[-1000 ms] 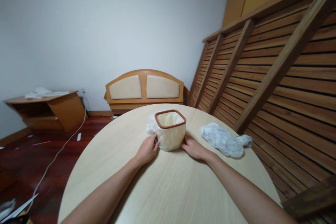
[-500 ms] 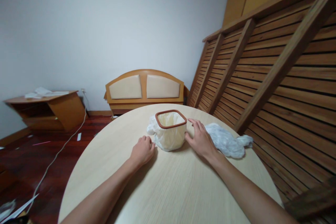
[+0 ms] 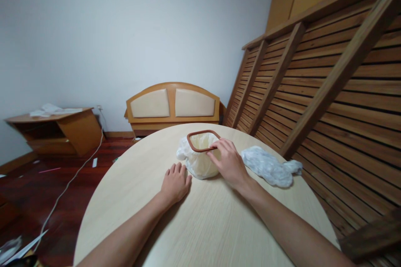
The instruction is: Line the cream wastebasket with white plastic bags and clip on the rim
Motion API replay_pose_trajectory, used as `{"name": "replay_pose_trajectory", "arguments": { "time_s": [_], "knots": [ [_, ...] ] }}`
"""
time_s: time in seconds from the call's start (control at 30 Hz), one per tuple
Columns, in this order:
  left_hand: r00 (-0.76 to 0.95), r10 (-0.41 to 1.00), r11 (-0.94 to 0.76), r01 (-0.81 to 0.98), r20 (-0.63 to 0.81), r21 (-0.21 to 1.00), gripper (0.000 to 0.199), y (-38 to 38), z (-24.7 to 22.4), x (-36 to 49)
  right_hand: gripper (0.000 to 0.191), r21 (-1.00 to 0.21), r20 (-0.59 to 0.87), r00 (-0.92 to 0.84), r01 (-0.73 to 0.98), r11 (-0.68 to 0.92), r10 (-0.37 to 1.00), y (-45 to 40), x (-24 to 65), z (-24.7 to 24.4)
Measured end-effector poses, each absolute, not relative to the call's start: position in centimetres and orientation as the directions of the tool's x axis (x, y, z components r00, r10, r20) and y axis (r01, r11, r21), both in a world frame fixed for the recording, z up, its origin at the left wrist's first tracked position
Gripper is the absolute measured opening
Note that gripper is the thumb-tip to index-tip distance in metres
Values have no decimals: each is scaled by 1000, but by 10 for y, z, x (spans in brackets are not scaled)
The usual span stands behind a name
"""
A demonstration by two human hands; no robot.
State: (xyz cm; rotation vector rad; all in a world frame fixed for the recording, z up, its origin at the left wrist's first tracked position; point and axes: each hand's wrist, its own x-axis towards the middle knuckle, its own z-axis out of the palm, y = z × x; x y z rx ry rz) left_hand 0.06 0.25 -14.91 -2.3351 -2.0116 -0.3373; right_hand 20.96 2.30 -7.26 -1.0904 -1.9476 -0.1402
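A small trash bin stands upright on the round table, lined with a whitish plastic bag whose loose end bunches at its left side. Around its top runs a brown rounded-square rim. My right hand pinches the rim at its near right corner, fingers over the top and thumb below. Flat on the table, just left of the bin and in front of it, rests my left hand, fingers stretched out and holding nothing. A crumpled white plastic bag lies to the right of my right hand.
The pale wooden round table fills the foreground. Behind it stands a headboard with two cream panels. A large slatted wooden frame leans along the right. At the left, a low wooden desk carries papers, and a cable crosses the floor.
My right hand has moved left from beside the bin and closed on its rim. My left hand has shifted slightly right and its fingers have straightened.
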Motion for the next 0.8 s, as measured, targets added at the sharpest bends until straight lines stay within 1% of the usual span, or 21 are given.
{"name": "replay_pose_trajectory", "arguments": {
  "time_s": [0.07, 0.23, 0.47, 0.8],
  "knots": [
    [132, 973, -154, 983, 191, 101, 44, 2, -149, 1, 11, -300, 717, -242, 739, 603, 654, 29, 212, -69],
    [135, 973, -154, 984, 185, 89, 43, 1, -147, 2, 10, -316, 700, -236, 744, 589, 673, 54, 220, -67],
    [122, 974, -144, 984, 189, 107, 39, 0, -147, 4, 12, -298, 698, -216, 780, 551, 683, 102, 238, -60],
    [130, 973, -156, 979, 189, 129, 46, 4, -150, 3, 15, -280, 695, -142, 850, 447, 705, 175, 281, -48]
  ]
}}
